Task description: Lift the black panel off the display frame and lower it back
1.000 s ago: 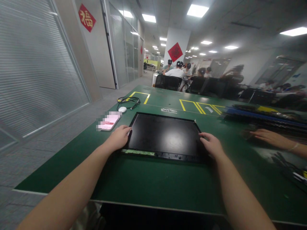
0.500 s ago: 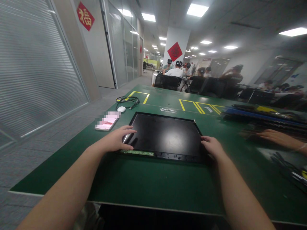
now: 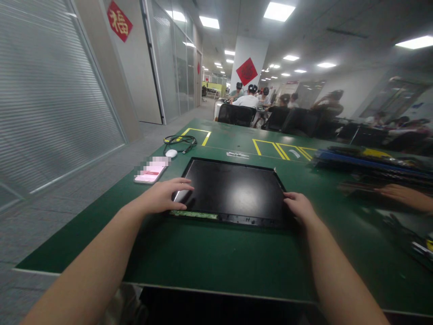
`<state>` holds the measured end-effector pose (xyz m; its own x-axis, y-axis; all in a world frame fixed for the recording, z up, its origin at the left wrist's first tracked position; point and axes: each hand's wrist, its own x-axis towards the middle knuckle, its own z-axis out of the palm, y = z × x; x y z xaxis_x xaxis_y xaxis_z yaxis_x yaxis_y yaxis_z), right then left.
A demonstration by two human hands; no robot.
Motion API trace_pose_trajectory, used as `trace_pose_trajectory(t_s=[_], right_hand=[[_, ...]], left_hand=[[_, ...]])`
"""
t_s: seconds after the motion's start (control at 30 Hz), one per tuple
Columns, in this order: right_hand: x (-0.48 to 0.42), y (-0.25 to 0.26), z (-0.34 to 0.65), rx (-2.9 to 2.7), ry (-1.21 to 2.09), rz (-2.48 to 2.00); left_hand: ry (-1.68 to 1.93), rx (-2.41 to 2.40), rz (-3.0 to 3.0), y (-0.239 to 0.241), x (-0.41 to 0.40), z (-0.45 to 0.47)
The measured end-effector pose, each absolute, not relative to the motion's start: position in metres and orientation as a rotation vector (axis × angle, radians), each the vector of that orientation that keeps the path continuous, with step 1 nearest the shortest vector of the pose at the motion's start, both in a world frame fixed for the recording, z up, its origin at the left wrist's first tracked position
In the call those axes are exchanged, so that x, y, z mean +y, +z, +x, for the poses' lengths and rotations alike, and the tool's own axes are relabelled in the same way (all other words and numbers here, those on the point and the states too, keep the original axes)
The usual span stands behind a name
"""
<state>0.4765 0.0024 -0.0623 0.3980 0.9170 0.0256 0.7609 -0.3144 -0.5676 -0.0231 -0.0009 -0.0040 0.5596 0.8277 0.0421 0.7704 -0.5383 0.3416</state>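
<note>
A black screen panel lies flat on the green tabletop, at my twelve o'clock. My left hand spreads open over its nine o'clock edge. My right hand touches the three o'clock edge; its fingers are mostly hidden, so I can't tell whether they grip. A phone lies at the panel's ten o'clock.

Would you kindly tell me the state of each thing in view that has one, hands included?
Black screen panel: face up, unlit
Phone: face up, lit
Black cable: loosely coiled
Ceiling lights: on
Blinds: lowered
Left hand: fingers spread, at the panel's left edge
Right hand: at the panel's right edge, fingers partly hidden
</note>
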Motion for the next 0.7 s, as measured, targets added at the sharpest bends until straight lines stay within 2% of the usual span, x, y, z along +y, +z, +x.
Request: trace_pose_trajectory(t_s=[0.4,0.7], right_hand=[[0.002,-0.062,0.480,-1.408,0.410,-2.169],[0.005,-0.071,0.487,-1.390,0.398,-2.127]], left_hand=[[0.309,1.316,2.483,-0.009,0.000,-0.023],[0.561,1.708,2.322,-0.025,0.016,-0.026]])
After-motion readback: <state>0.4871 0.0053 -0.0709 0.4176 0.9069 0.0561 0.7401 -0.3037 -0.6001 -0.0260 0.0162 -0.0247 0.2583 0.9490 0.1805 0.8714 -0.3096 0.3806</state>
